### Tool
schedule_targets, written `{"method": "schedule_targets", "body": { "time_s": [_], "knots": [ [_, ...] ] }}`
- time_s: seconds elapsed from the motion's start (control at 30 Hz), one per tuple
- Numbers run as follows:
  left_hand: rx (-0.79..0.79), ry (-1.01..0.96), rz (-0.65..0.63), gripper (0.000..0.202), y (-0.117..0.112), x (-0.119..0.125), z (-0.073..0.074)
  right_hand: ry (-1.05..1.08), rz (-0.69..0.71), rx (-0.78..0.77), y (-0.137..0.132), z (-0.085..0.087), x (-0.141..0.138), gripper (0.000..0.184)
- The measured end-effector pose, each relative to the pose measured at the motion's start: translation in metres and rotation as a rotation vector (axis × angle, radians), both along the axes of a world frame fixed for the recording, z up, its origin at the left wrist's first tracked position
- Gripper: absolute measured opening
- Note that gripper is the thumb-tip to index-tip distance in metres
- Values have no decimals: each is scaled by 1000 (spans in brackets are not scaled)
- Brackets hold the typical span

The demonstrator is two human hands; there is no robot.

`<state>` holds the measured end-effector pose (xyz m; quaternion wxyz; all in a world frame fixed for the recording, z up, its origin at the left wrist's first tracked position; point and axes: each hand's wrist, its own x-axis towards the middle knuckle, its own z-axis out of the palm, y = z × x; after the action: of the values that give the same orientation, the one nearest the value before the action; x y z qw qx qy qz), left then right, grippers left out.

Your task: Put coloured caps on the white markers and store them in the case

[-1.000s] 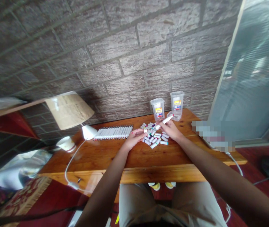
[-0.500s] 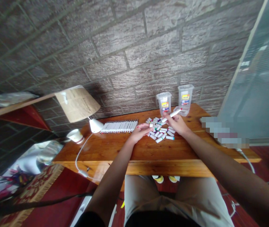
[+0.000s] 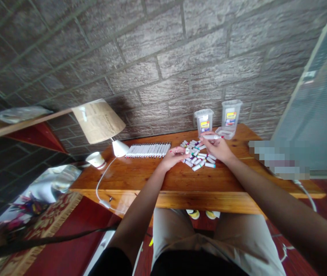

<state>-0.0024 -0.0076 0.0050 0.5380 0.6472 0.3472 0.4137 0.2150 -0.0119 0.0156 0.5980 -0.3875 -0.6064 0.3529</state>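
At two o'clock of the cap pile (image 3: pixel 199 165), right hand (image 3: pixel 216 147) grips a marker (image 3: pixel 213 137), now nearer level; at nine, left hand (image 3: pixel 175 157) pinches a cap (image 3: pixel 187 151); both remain unjoined.

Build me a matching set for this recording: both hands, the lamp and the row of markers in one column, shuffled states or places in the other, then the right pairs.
1. Left hand
2. Right hand
3. Lamp
4. Row of markers

A. Tan shade on a white base
B. Holding a red-tipped white marker
C. Lying side by side
D. Holding a small white piece

Pairs: 1-D, 2-B, 3-A, 4-C
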Motion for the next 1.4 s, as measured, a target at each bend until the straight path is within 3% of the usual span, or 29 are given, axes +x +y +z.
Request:
{"method": "schedule_targets", "body": {
  "time_s": [0.3, 0.57, 0.8, 1.07, 1.23, 1.4],
  "knots": [
    [84, 21, 17, 41, 5, -3, -5, -99, 43, 96, 8, -16, 6, 33],
    [55, 12, 22, 44, 4, -2, -3, -213, -15, 150, 7, -15, 6, 33],
    [29, 33, -10, 43, 4, -2, -2, -113, 48, 110, 3, -8, 0, 35],
    [-4, 28, -5, 44, 3, -2, 0, 13, 131, -76, -10, 11, 0, 46],
    [20, 22, 44, 42, 1, 0, 2, -21, 252, -88, -9, 10, -3, 49],
    [68, 14, 94, 46, 3, 0, -1, -11, 280, -122, -9, 7, -5, 48]
  ]
}}
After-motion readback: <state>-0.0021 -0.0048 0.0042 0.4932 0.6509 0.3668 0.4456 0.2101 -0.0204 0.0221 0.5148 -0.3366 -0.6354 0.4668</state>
